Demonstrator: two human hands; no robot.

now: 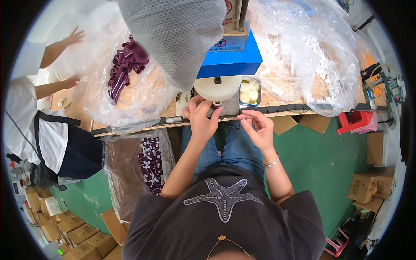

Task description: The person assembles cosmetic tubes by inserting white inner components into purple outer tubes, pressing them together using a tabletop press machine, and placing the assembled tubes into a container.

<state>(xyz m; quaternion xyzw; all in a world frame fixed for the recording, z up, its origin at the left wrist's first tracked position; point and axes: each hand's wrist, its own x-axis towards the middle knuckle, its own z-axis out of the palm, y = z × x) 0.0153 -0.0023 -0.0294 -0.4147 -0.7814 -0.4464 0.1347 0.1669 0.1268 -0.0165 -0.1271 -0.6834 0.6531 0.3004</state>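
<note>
My left hand (202, 120) is at the base of a bench press, under its round cream-coloured head (216, 89). Its fingers and thumb close around a spot beside a small silvery fitting (217, 104); what they grip is hidden. To the right of the press, my right hand (260, 130) hovers at the bench edge, fingers loosely bent and thumb apart, with nothing visible in it. A small box of round, pale yellow pieces (250, 92) stands just beyond it. A blue cover (234, 63) sits above the press head.
Plastic sheeting holds purple tubes (125, 65) at left and small white parts (325, 65) at right. A lined carton (125, 160) holds purple-and-white pieces below the bench. Another person's arm (56, 89) reaches in at left. Grey mesh fabric (173, 34) hangs in front. Red stools (353, 122) stand at right.
</note>
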